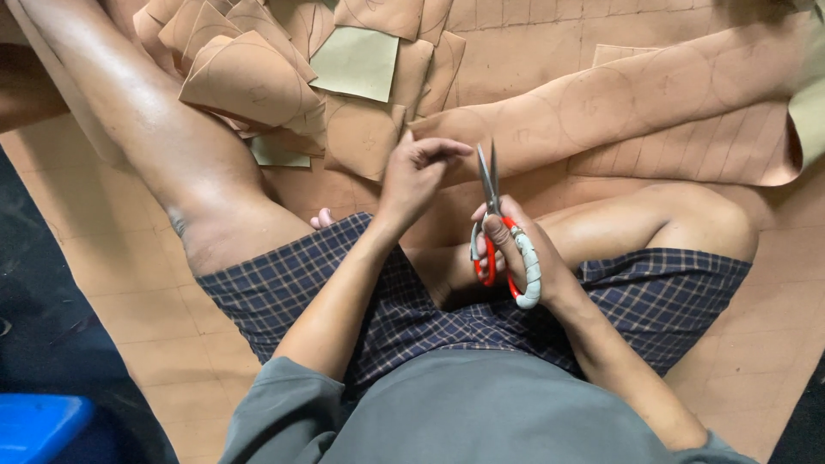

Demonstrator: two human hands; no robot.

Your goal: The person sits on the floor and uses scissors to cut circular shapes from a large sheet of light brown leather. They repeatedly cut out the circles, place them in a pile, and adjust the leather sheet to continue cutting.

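Note:
My right hand (524, 249) grips a pair of scissors (491, 225) with red handles, one loop wrapped in white tape, blades pointing up and nearly closed. My left hand (417, 176) sits just left of the blades, fingers curled loosely with the tips bent toward the scissors; I cannot see anything held in it. Right behind both hands lies a long tan leather strip (601, 103) marked with drawn circles and lines. I sit on the floor, legs spread, wearing checked shorts (412, 301).
A heap of cut tan leather squares (249, 77) with drawn circles lies at the upper left, one pale green piece (354, 62) on top. Tan sheets cover the floor (146, 318). A blue object (39, 425) sits at the lower left on dark ground.

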